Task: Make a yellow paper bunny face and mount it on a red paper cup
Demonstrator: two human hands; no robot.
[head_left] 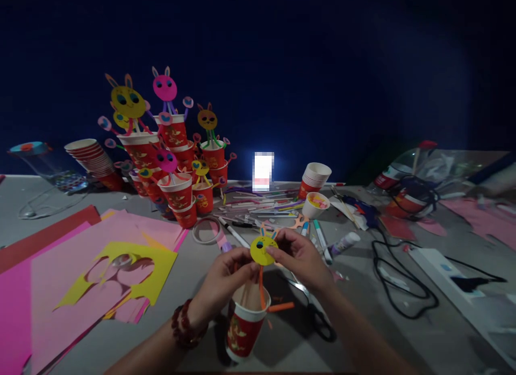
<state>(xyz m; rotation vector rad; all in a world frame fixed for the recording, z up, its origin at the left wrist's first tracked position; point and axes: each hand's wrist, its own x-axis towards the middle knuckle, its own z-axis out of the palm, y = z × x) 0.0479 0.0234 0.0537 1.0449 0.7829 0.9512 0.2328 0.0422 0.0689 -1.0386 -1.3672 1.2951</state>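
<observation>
A round yellow paper face [262,252] with small ears and a dark eye is held above a red paper cup [243,332] with a white rim. My left hand [231,275] pinches the left edge of the face, its fingers over the cup. On the other side, my right hand [301,259] grips the face, with a fingertip on its front. An orange strip [262,289] rises from the cup toward the face, and another orange piece [282,307] sticks out at the cup's right.
Decorated cups [175,192] stand stacked at the back left. Coloured paper [52,267] covers the left side. Scissors [320,321], markers [321,240], a tape roll [207,231] and a power strip [447,278] surround the hands.
</observation>
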